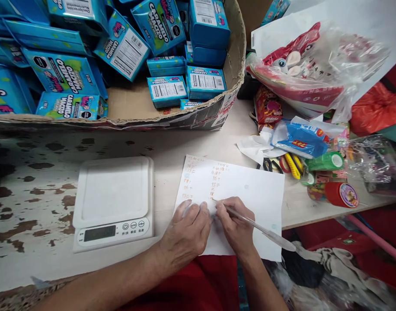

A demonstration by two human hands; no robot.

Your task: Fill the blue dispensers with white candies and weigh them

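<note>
A white sheet of paper lies on the table with two columns of orange handwritten characters. My right hand is closed round a pen with a long clear barrel. Its tip meets the paper at the foot of the right-hand column. Just to the left, my left hand rests on the lower left of the sheet, fingers bent and slightly apart, pressing on the paper and gripping nothing that I can see. A white digital scale stands left of the paper, its pan bare.
An open cardboard box of blue candy boxes fills the back left. On the right are a yellow cutter, green tape, a red-lidded jar and a bag of wrapped goods. The table's front edge runs near my forearms.
</note>
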